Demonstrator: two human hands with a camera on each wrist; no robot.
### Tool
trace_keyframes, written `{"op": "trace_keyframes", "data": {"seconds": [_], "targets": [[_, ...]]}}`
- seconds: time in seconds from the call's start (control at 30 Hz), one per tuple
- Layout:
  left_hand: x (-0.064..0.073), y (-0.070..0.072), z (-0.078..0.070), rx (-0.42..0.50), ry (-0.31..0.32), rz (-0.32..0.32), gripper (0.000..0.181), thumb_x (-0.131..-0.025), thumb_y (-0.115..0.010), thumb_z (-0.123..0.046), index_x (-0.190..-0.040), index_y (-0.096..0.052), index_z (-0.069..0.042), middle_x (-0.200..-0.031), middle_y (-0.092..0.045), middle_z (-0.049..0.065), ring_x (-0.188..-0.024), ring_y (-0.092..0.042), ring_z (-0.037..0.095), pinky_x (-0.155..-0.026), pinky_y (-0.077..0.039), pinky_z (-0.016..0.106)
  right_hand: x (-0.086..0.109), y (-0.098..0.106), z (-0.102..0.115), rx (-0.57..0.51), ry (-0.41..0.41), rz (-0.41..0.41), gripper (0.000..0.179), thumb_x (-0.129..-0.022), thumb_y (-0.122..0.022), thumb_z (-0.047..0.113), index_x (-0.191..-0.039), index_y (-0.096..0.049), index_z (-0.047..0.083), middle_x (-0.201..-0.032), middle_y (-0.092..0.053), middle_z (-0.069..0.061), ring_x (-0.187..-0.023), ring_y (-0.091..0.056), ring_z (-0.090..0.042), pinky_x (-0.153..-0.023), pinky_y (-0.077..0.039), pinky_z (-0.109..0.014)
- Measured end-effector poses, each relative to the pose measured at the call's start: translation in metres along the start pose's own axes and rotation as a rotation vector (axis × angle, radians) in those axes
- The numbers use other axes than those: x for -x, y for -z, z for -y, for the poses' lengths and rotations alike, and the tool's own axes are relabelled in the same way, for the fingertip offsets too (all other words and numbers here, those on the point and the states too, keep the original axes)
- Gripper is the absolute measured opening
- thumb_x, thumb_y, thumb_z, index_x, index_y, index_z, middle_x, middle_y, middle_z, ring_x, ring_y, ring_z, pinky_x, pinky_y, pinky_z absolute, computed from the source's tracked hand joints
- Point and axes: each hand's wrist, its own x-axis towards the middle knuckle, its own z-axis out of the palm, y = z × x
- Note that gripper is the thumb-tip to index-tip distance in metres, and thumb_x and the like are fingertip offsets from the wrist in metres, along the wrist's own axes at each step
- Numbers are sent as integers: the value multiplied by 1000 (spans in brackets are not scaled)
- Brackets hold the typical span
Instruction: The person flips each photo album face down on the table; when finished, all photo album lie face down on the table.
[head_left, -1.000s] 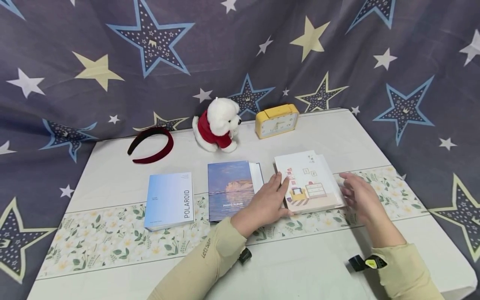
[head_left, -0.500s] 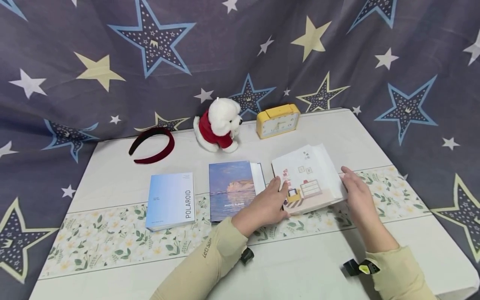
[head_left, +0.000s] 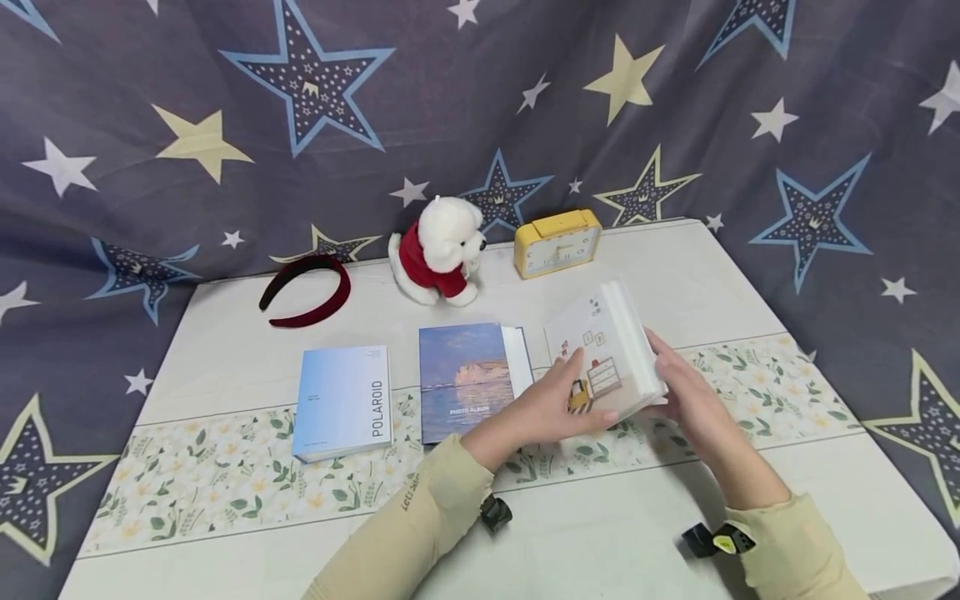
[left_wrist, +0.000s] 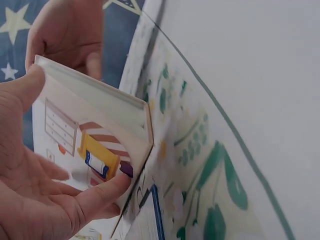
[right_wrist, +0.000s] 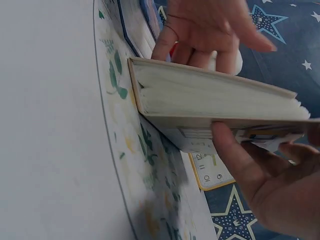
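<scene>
A white photo album point(head_left: 603, 346) with room drawings on its cover is tilted up, its right, page side raised off the table. My right hand point(head_left: 693, 400) grips that raised side; in the right wrist view its fingers point(right_wrist: 240, 157) press against one cover. Over the front cover lies my left hand point(head_left: 543, 408), fingers spread and fairly straight, touching the album. The left wrist view shows one fingertip near the yellow armchair drawing. A blue photo album point(head_left: 461, 375) with a cliff picture lies just left of it. Part of the cover is hidden behind my left hand.
A light blue POLAROID album point(head_left: 341, 400) lies further left. Along the back stand a dark red headband point(head_left: 330, 304), a white plush dog point(head_left: 442, 242) in red and a yellow clock point(head_left: 557, 244). A starry curtain point(head_left: 480, 92) hangs behind the table.
The white album has gone from lying flat to tilted, its right side lifted. My right hand moved left and took hold of it; my left hand slid slightly onto the cover.
</scene>
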Motion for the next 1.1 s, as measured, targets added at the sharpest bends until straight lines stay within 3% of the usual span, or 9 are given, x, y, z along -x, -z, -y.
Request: {"op": "trace_keyframes", "data": {"seconds": [0.2, 0.37, 0.57, 0.73, 0.9, 1.1], "targets": [[-3, 1, 1, 198, -83, -92, 100, -90, -64, -51, -158, 0, -17, -159, -24, 7, -139, -35, 24, -109, -34, 45, -6, -11, 2, 34, -21, 61, 50, -108, -24, 32, -157, -19, 30, -156, -29, -18, -126, -49, -39, -85, -49, -60], [-3, 0, 1, 293, -65, -98, 101, -88, -58, -64, -158, 0, -22, -161, -18, 4, -142, -30, 24, -110, -32, 48, -8, -20, 5, 61, -33, 94, 51, -108, -25, 34, -158, -16, 30, -159, -18, -20, -135, -31, -53, -92, -43, -64], [-1, 2, -1, 332, -56, -85, 113, -80, -50, -79, -158, 3, -17, -162, -5, 7, -146, -17, 25, -113, -25, 48, -11, -25, 5, 89, -26, 130, 51, -108, -22, 34, -157, -13, 35, -162, -9, -17, -137, -25, -54, -92, -42, -64], [-1, 2, -2, 382, -48, -82, 119, -77, -50, -83, -157, 5, -14, -162, -3, 12, -145, -19, 27, -112, -27, 46, -12, -28, 4, 106, -10, 144, 51, -108, -20, 34, -158, -14, 28, -160, -14, -20, -137, -27, -52, -95, -41, -64], [0, 2, -5, 432, -45, -83, 121, -75, -49, -85, -157, 7, -15, -162, -6, 13, -144, -22, 28, -111, -30, 44, -10, -30, 2, 190, -1, 107, 51, -108, -26, 31, -157, -22, 15, -157, -23, -23, -139, -27, -48, -103, -32, -65], [1, 3, -6, 480, -81, -78, 109, -79, -54, -77, -158, -1, -23, -160, -22, 5, -140, -34, 19, -107, -38, 38, -9, -31, 2, 329, 38, 91, 52, -106, -41, 23, -156, -27, 22, -160, -23, -12, -143, -21, -42, -108, -21, -67]]}}
